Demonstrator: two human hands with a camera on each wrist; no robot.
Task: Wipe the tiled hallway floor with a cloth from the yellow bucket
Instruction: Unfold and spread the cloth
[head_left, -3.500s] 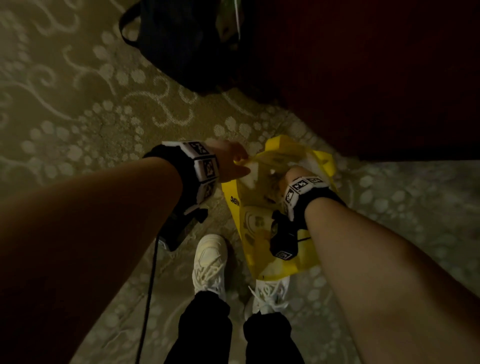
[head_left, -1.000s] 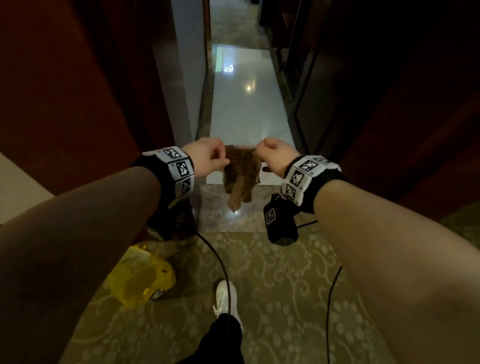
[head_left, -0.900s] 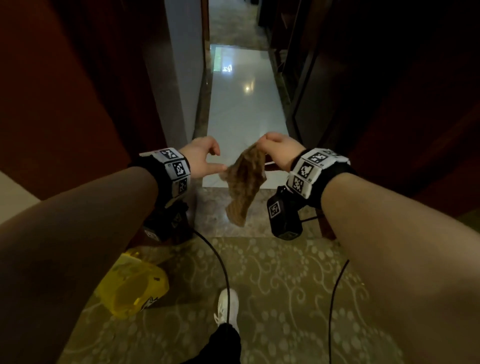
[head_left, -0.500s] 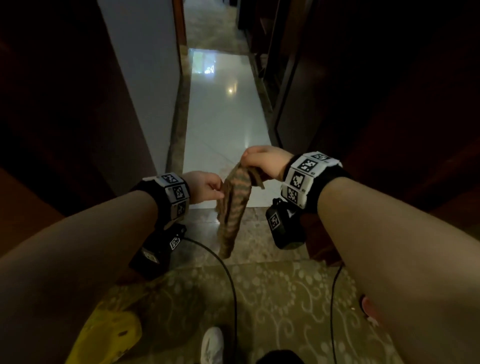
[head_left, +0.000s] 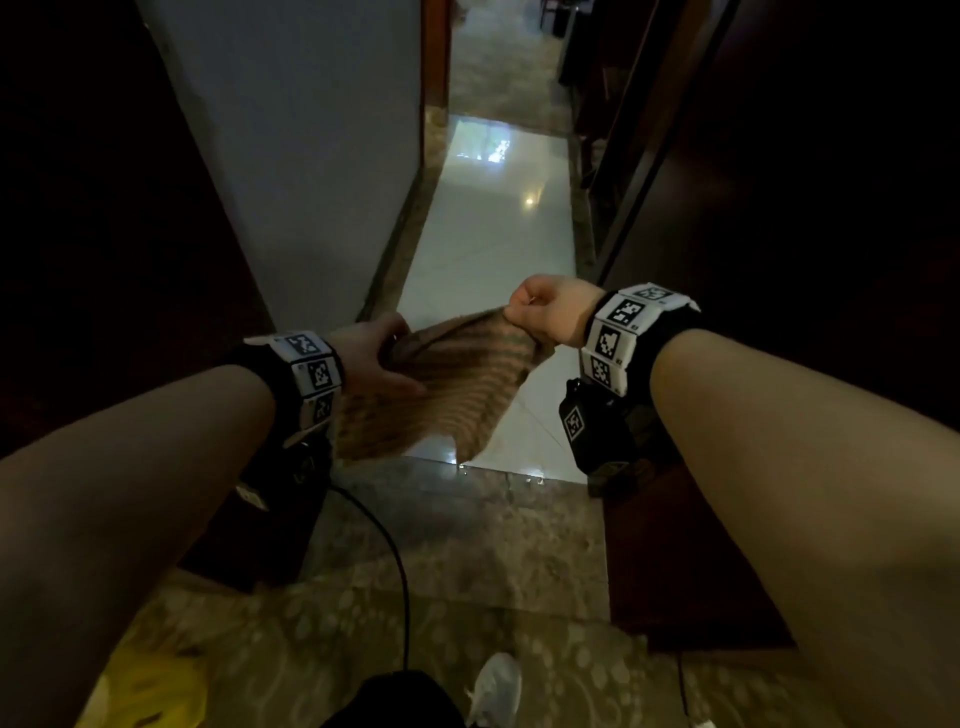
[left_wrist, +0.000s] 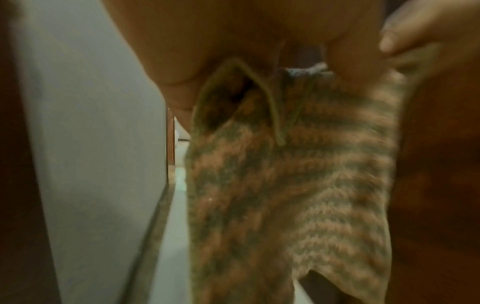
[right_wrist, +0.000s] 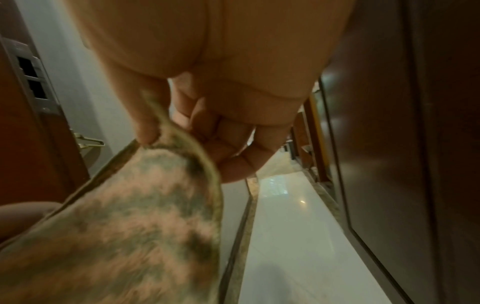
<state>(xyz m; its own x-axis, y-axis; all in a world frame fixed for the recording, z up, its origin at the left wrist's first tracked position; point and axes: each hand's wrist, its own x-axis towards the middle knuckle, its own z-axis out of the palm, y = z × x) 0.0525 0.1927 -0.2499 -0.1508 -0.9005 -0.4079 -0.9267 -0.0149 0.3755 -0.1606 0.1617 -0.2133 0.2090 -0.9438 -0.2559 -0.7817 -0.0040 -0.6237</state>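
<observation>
A brown striped cloth (head_left: 452, 384) hangs spread between both hands, in the air above the white tiled hallway floor (head_left: 488, 244). My right hand (head_left: 545, 317) pinches its upper corner, seen in the right wrist view as thumb and fingers closed on the cloth edge (right_wrist: 166, 131). My left hand (head_left: 379, 358) grips the opposite edge lower down; the left wrist view shows the cloth (left_wrist: 285, 185) bunched in its fingers. The yellow bucket (head_left: 150, 691) sits on the patterned carpet at the bottom left, partly cut off.
The hallway is narrow: a pale wall (head_left: 311, 156) on the left, dark wooden doors (head_left: 779, 182) on the right. A marble threshold (head_left: 457, 530) separates carpet from tiles. Black cables (head_left: 400, 582) trail down from the wrists. A white shoe (head_left: 496, 686) shows below.
I have stepped toward the hallway; the bucket has slid to the frame's bottom left. The cloth, hanging bunched from the right hand before, is now spread wider between both hands.
</observation>
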